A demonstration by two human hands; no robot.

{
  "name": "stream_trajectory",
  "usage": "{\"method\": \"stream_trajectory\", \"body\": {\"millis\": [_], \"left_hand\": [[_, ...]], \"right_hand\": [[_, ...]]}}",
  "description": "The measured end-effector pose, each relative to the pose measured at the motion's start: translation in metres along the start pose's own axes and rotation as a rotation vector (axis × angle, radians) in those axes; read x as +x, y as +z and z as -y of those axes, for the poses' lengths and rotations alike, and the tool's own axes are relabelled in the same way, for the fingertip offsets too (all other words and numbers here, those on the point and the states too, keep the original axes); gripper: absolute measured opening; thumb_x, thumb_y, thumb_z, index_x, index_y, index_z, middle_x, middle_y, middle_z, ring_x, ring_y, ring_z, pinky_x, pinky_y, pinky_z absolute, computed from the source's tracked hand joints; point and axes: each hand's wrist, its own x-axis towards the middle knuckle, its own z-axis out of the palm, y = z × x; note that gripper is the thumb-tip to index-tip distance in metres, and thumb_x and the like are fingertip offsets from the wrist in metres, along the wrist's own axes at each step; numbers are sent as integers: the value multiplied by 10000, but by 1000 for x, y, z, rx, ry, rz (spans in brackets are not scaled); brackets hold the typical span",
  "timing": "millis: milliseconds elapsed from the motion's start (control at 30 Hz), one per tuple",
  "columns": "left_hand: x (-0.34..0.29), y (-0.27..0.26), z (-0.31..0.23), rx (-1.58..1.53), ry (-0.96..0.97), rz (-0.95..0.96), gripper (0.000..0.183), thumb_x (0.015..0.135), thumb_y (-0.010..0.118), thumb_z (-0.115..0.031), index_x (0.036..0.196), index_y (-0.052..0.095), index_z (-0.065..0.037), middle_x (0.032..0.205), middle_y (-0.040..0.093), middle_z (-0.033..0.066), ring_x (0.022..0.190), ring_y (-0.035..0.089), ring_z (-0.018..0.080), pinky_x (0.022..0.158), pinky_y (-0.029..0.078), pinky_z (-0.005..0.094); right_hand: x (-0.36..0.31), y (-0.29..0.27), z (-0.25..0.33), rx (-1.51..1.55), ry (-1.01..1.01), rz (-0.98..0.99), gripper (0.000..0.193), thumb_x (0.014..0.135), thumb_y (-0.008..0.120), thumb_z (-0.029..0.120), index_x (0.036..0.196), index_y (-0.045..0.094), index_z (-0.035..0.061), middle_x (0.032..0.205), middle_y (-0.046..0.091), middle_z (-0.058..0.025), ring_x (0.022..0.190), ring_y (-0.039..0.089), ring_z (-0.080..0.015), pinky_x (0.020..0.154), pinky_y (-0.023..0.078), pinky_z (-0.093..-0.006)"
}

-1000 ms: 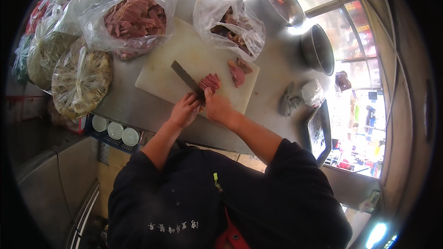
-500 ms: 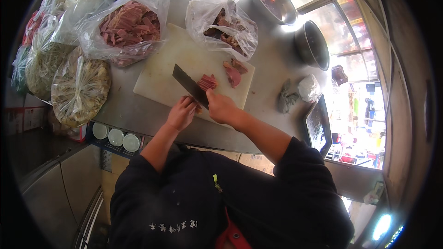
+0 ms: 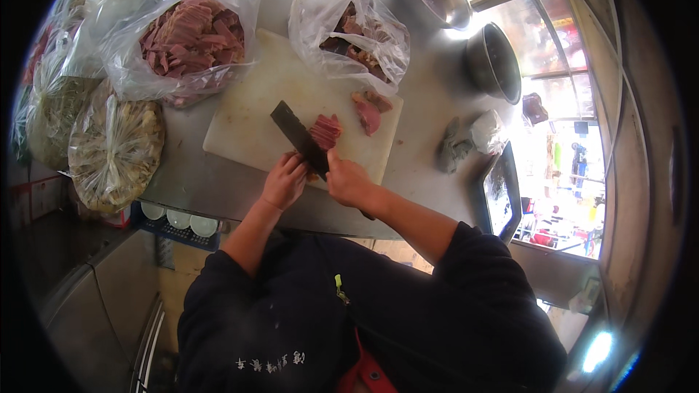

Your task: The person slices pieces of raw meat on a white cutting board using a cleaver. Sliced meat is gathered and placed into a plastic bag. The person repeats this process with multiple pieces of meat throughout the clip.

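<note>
My right hand [image 3: 349, 180] is wrapped round the handle of a dark, broad-bladed cleaver [image 3: 295, 129], which slants across the white cutting board [image 3: 251, 94]. Beside the blade, the curled fingers of my left hand [image 3: 284, 180] press on a small brownish-edged piece of meat [image 3: 313, 176], mostly covered by blade and fingers. On the blade's far side lies a row of reddish meat slices [image 3: 325, 132]. Larger chunks of pink meat [image 3: 368, 113] rest farther right on the board.
An open plastic bag of sliced meat [image 3: 193, 36] and another of darker meat chunks [image 3: 360, 44] stand behind. Tied bags [image 3: 116, 149] crowd the left. Metal bowls [image 3: 494, 64], a grey cloth [image 3: 453, 147] and a black-rimmed tray [image 3: 502, 193] are at right.
The view has shifted slightly, so the bags sit a little farther left. Both hands stay close together at the cleaver, and the slices beside the blade look more fanned out.
</note>
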Motion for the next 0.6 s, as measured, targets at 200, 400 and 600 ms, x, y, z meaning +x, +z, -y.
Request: {"method": "stream_trajectory", "body": {"millis": [200, 400, 600], "left_hand": [[2, -2, -2, -19, -45, 24, 289, 783, 709, 10, 1068, 695, -36, 1132, 653, 132, 1074, 617, 364, 937, 536, 424], [17, 3, -7, 43, 13, 48, 286, 790, 688, 3, 1070, 695, -58, 1159, 658, 93, 1093, 627, 311, 942, 546, 398], [17, -2, -9, 15, -5, 68, 260, 786, 703, 7, 1037, 702, -62, 1093, 669, 73, 1022, 632, 305, 905, 546, 399]], "right_hand": [[23, 29, -8, 104, -3, -153, 346, 951, 584, 147, 1199, 399, -9, 826, 665, -304, 799, 639, -528, 735, 480, -622], [32, -20, -27, -54, -101, -32, 269, 961, 549, 159, 1159, 428, 21, 826, 680, -274, 778, 641, -513, 725, 477, -615], [-3, -32, -21, -109, -122, 16, 272, 931, 550, 129, 1156, 439, 23, 846, 694, -261, 786, 663, -494, 717, 498, -602]]}}
